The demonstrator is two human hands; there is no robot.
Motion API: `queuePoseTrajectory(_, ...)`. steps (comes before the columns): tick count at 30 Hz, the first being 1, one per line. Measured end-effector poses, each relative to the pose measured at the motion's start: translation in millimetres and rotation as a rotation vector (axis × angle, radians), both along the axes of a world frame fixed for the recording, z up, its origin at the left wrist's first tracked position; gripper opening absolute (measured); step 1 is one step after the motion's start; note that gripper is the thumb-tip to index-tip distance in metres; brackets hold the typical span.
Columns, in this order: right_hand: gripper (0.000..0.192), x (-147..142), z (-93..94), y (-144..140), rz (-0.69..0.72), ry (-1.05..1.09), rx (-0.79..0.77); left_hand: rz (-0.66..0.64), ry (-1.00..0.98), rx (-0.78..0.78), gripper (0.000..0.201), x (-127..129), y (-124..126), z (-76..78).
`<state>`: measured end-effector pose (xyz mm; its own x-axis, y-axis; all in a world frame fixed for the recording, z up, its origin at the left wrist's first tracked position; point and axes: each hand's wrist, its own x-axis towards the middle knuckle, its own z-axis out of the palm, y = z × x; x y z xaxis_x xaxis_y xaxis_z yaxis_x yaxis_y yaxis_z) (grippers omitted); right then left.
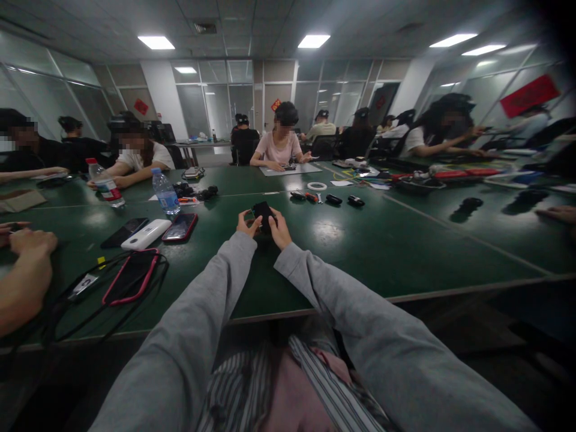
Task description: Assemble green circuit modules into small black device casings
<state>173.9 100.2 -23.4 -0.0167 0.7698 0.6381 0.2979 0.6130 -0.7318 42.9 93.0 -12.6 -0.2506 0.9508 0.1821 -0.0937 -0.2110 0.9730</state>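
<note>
Both hands, left hand [248, 225] and right hand [279, 230], are clamped together on a small black device [263, 214] above the green table [382, 246], near its front edge.

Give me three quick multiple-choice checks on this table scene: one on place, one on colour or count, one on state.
1. Where is the small black device?
A. Between both hands over the table
B. Beside the tape roll
C. In the lap

2. What colour is the table?
A. White
B. Dark green
C. Red

3. How do the water bottles stand?
A. Lying flat
B. Upside down
C. Upright, capped

Answers:
1 A: left hand and right hand both clasp it.
2 B: its bare top is dark green.
3 C: both bottles stand with caps on top.
</note>
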Motion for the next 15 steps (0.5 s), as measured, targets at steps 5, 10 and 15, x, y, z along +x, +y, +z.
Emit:
queuePoseTrajectory(5,0.048,1.9,-0.3,1.6,-0.049,0.021,-0.020,-0.011,-0.039,-0.034,0.066,0.4,-0.3,1.6)
queuePoseTrajectory(10,0.043,6.0,5.3,0.1,-0.119,0.061,-0.116,0.000,-0.063,-0.076,0.061,-0.9,2.0,1.5)
queuePoseTrajectory(15,0.041,7.8,5.6,3.7,-0.106,0.151,-0.276,0.008,-0.208,-0.130,0.054,-3.7,2.9,5.3)
